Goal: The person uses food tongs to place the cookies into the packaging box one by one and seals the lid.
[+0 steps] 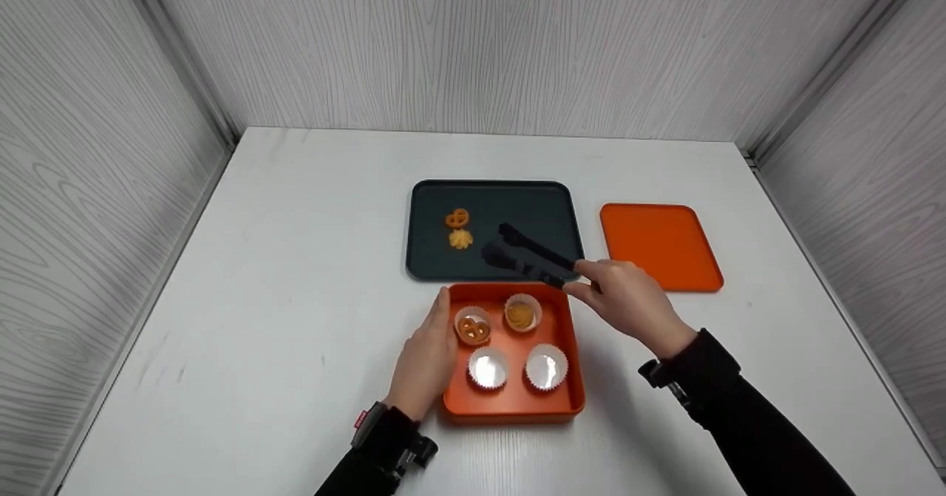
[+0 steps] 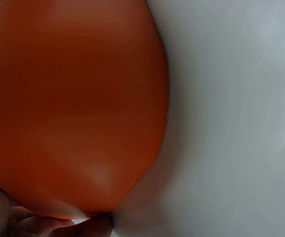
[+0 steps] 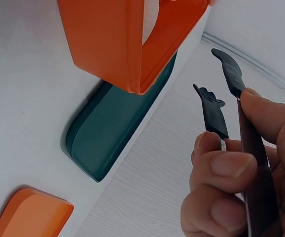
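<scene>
An orange box (image 1: 510, 401) holds several white paper cups. One cup at its back left contains a pretzel (image 1: 473, 329), and another at the back right holds a round golden cookie (image 1: 521, 314). The two front cups have no food in them. My left hand (image 1: 425, 359) rests along the box's left side, fingers stretched out against the wall. In my right hand (image 1: 628, 300) I grip black tongs (image 3: 253, 148), whose tips are apart with nothing between them, over the dark green tray (image 1: 510, 196). On that tray lie a pretzel (image 1: 457, 218) and a ridged yellow cookie (image 1: 460, 239).
To the right of the green tray lies a flat orange lid or tray (image 1: 661, 248). Everything stands on a white table (image 1: 295, 296), with wood-grain panels (image 1: 473, 52) at the back and on both sides.
</scene>
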The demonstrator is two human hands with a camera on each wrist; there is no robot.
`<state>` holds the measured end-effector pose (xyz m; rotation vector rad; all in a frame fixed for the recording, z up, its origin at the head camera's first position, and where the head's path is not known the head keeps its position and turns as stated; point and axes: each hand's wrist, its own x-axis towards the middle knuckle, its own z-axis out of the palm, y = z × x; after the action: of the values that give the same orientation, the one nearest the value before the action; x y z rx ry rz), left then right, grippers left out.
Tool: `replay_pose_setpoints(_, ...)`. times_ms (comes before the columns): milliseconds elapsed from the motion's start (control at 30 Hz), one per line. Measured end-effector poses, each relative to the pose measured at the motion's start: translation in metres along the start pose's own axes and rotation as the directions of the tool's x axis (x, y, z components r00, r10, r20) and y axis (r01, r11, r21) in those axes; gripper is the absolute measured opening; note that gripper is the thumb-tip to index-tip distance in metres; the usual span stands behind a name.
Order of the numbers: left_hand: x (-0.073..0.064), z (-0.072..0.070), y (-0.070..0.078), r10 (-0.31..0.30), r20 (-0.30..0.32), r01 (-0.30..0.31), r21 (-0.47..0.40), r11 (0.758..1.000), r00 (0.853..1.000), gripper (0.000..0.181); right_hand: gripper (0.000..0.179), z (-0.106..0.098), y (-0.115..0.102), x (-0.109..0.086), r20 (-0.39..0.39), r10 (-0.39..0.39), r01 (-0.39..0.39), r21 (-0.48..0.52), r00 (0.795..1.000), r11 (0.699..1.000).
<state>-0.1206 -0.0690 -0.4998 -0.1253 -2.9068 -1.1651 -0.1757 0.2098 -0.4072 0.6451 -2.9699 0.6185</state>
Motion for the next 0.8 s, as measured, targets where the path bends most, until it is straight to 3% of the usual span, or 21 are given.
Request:
replay_pose_setpoints(300, -0.001, 0.0, -0.001, 0.004, -0.003, -0.004, 0.001, 1.0, 1.0, 0.059, 0.034, 0.008, -0.006, 0.018, 0.038, 0.036, -0.035, -0.034, 0.999, 0.999)
replay_pose_setpoints(467, -0.001, 0.001, -0.002, 0.034, -0.022, -0.034, 0.008, 0.999, 0.999, 0.059, 0.048, 0.013, -0.011, 0.033, 0.078, 0.05, -0.048, -0.032, 0.996, 0.998)
replay_pose_setpoints(800, 0.0, -0.001, 0.0, 0.008, 0.009, -0.008, -0.006, 1.0, 1.0, 0.06, 0.045, 0.027, -0.016, 0.064, 0.154, 0.046, -0.031, -0.098, 0.987, 0.995)
